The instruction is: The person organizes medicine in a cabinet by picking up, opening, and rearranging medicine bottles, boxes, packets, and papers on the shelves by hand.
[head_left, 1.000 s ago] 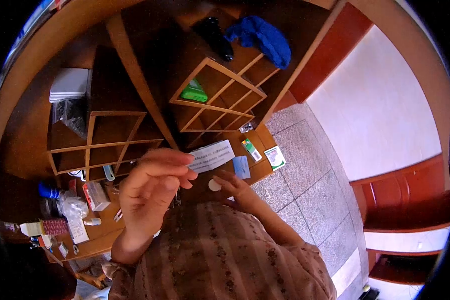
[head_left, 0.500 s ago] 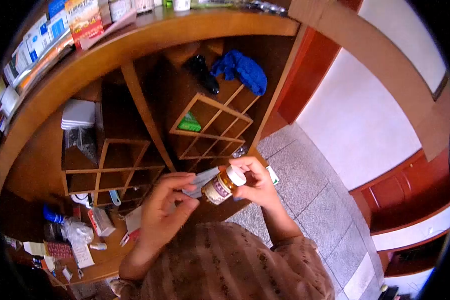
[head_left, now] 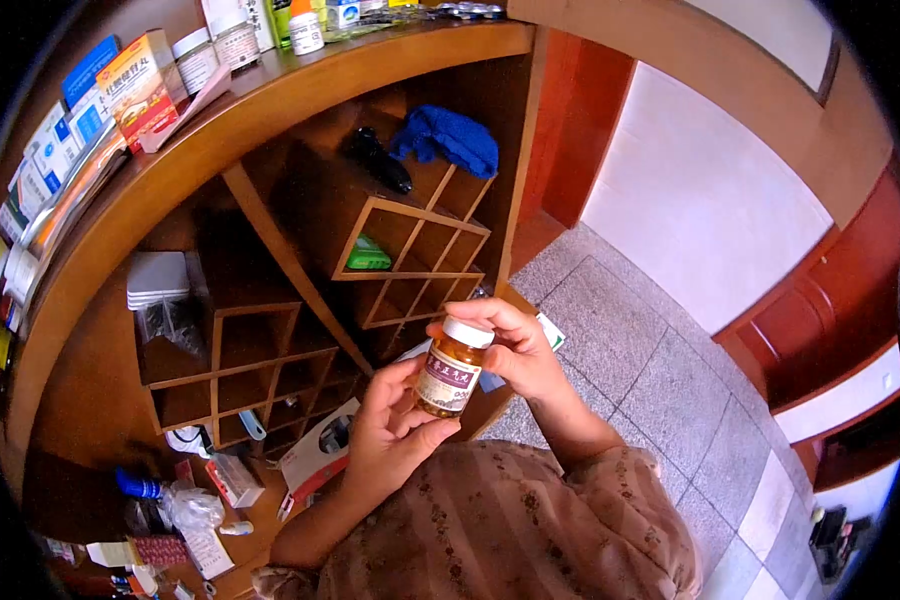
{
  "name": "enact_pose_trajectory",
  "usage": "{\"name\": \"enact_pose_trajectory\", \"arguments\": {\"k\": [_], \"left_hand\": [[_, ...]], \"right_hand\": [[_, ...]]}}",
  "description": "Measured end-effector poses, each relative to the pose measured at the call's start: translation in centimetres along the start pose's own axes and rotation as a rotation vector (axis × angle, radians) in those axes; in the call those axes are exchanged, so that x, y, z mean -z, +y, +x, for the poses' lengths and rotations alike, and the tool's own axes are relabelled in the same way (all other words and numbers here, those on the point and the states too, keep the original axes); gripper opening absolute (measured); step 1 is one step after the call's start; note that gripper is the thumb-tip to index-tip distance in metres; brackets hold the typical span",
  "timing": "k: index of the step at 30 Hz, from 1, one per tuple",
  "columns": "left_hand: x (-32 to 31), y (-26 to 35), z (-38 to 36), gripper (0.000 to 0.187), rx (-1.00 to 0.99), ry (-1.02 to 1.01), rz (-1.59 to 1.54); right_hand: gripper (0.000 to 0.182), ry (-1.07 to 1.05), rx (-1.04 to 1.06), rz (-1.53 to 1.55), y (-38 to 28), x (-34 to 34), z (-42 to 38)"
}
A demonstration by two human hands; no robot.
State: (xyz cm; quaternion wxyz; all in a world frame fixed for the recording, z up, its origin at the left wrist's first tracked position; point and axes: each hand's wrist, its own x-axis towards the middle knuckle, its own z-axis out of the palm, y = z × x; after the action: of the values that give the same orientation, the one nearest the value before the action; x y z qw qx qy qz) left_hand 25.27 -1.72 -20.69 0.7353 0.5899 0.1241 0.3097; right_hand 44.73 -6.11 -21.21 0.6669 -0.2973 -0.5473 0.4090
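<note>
An amber pill bottle with a white cap and a purple-and-cream label stands nearly upright in front of my chest, label facing me. My left hand closes around its lower part, thumb at the base and fingers behind. From the other side, my right hand grips the bottle near the white cap, fingers over the top and thumb beside the neck. Behind the bottle, a pale sheet shows at its edge, mostly hidden by the bottle and hands.
Medicine boxes and white jars line the curved wooden shelf above. Lattice compartments hold a green packet; a blue cloth lies higher up. Boxes and a plastic bag clutter the lower left surface.
My left hand has moved right and taken hold of the bottle's lower part. The bottle has turned more upright, its label now towards me. The view has shifted.
</note>
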Motion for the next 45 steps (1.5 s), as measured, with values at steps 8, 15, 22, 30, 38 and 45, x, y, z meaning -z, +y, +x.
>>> {"name": "enact_pose_trajectory", "arguments": {"k": [8, 15, 22, 30, 38, 45], "left_hand": [[-0.4, 0.0, 0.0, 0.057, -0.027, -0.051, -0.123], [-0.6, -0.1, 0.0, 0.062, -0.144, -0.029, 0.065], [-0.6, -0.2, 0.0, 0.065, -0.154, -0.024, 0.080], [-0.7, 0.0, -0.1, 0.065, -0.145, -0.014, 0.071], [-0.4, -0.3, 0.0, 0.065, -0.152, -0.001, 0.078], [-0.3, -0.3, 0.3, 0.065, -0.149, -0.011, 0.085]], "right_hand": [[0.059, 0.026, 0.005, 0.068, -0.1, 0.3, -1.2], [0.054, 0.054, -0.013, 0.100, 0.0, 0.1, -1.8], [0.050, 0.054, -0.017, 0.145, 0.4, -0.1, -1.9], [0.053, 0.070, -0.031, 0.095, 0.4, -0.4, -1.5], [0.048, 0.026, -0.037, 0.186, 0.6, -0.3, -1.2], [0.049, 0.031, -0.049, 0.180, 1.2, 0.2, -1.1]]}}
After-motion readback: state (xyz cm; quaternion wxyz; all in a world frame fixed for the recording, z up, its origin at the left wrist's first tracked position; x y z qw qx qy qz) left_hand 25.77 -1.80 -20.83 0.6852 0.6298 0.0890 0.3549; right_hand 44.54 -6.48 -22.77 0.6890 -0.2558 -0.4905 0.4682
